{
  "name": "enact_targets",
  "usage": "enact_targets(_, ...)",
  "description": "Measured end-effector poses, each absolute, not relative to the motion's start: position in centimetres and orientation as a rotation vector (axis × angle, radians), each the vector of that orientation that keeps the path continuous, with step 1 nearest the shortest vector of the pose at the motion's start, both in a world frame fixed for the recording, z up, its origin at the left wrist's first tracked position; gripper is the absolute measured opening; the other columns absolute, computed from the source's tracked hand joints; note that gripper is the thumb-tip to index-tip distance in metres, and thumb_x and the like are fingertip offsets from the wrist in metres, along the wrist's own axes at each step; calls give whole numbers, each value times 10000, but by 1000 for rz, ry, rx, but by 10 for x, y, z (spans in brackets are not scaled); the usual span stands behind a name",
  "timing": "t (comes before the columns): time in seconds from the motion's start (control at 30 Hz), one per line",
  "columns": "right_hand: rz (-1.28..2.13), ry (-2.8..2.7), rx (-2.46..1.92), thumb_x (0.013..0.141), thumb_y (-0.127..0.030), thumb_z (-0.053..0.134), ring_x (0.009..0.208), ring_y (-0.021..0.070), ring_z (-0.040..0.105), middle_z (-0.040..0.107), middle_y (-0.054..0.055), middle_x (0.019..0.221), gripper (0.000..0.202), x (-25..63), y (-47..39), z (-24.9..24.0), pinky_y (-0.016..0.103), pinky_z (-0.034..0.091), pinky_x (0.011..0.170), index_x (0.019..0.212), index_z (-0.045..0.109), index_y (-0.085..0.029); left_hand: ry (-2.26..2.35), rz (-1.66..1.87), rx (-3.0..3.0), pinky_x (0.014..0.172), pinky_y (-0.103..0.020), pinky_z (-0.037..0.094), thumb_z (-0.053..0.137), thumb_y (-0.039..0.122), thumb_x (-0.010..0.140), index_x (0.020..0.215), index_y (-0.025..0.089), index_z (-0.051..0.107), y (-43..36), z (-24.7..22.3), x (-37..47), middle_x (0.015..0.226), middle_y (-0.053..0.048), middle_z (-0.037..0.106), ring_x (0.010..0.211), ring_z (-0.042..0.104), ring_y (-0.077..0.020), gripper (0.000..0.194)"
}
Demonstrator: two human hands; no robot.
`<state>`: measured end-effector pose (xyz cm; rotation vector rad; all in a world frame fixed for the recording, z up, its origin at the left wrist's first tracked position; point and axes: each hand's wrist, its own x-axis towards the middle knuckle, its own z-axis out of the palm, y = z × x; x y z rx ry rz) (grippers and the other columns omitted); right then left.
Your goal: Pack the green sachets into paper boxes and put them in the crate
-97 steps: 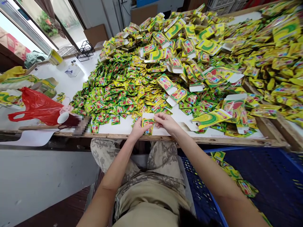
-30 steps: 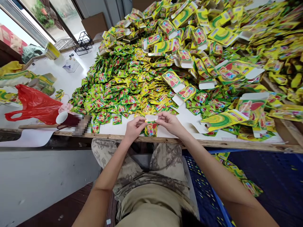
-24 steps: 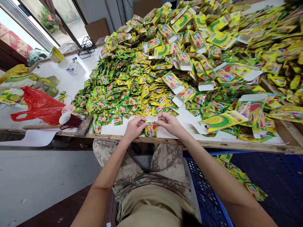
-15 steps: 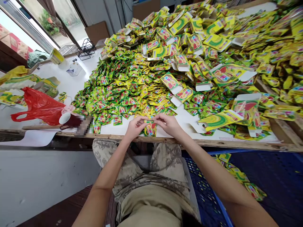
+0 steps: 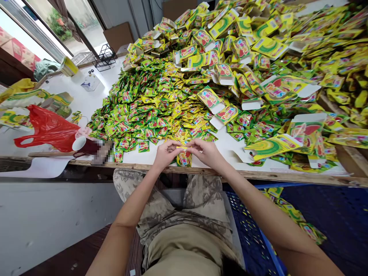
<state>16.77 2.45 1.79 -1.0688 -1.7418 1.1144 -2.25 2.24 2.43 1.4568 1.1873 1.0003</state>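
Observation:
A small yellow and green packet (image 5: 184, 158) with a red fruit print is at the table's front edge. My left hand (image 5: 167, 154) pinches its upper edge from the left, and my right hand (image 5: 203, 152) pinches the same edge from the right. The fingertips of both hands nearly meet there. Right behind them rises a heap of green and yellow sachets (image 5: 143, 111). An opened yellow box (image 5: 273, 147) lies to the right of my right hand, its flap turned toward that hand.
On the left are a dark mug (image 5: 85, 146), a red plastic bag (image 5: 51, 128) and a black wire rack (image 5: 105, 57). Many printed boxes (image 5: 224, 25) are piled at the back. Below on the right is a blue crate (image 5: 244, 230) with packets beside it.
A thin yellow edge now shows between my fingertips at the top of the packet. Both hands stay in nearly the same place, and the view has shifted slightly.

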Motion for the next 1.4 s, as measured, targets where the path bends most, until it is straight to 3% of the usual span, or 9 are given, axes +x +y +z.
enact_targets(0.33, 913, -1896, -1187, 816, -407, 636, 660, 190, 607, 665, 34, 728, 175, 169, 23, 23, 302, 450, 660, 886, 639, -246, 1250, 1060, 1356, 516, -208, 380, 734, 393, 691, 752, 152, 647, 26, 26, -11, 644, 14, 620, 525, 499, -73, 263)
enact_targets(0.43, 988, -1825, -1209, 837, -436, 600, 615, 174, 593, 650, 28, 672, 204, 169, 25, 24, 291, 447, 623, 850, 637, -236, 1238, 1089, 1345, 574, -223, 427, 713, 398, 717, 753, 156, 650, 26, 26, -10, 684, 3, 643, 584, 548, -92, 253)
enact_targets(0.67, 1672, -1457, -985, 681, -466, 742, 678, 161, 652, 695, 33, 742, 344, 176, 34, 26, 290, 514, 643, 851, 659, -177, 1101, 956, 1246, 743, -272, 482, 776, 371, 651, 763, 161, 696, 26, 33, -18, 763, -13, 685, 729, 611, -131, 250)
enact_targets(0.93, 1466, -1609, -914, 747, -371, 696, 821, 185, 677, 723, 30, 868, 239, 182, 23, 18, 333, 537, 799, 933, 713, -221, 939, 1030, 1416, 916, -333, 467, 737, 348, 725, 876, 204, 740, 20, 23, -30, 958, -61, 703, 971, 626, -181, 208)
enact_targets(1.13, 1122, -1767, -889, 835, -323, 606, 808, 176, 679, 717, 66, 961, 238, 180, 14, 15, 313, 549, 765, 1024, 709, -222, 949, 1002, 1545, 831, -325, 512, 734, 323, 729, 882, 208, 748, 24, 22, -35, 931, -63, 725, 905, 655, -180, 192)
enact_targets(1.4, 1425, -1514, -954, 744, -379, 686, 740, 180, 680, 731, 58, 852, 284, 174, 25, 12, 320, 557, 722, 941, 729, -179, 1092, 974, 1447, 734, -306, 543, 747, 349, 705, 813, 178, 747, 29, 28, -28, 848, -58, 749, 770, 681, -173, 202)
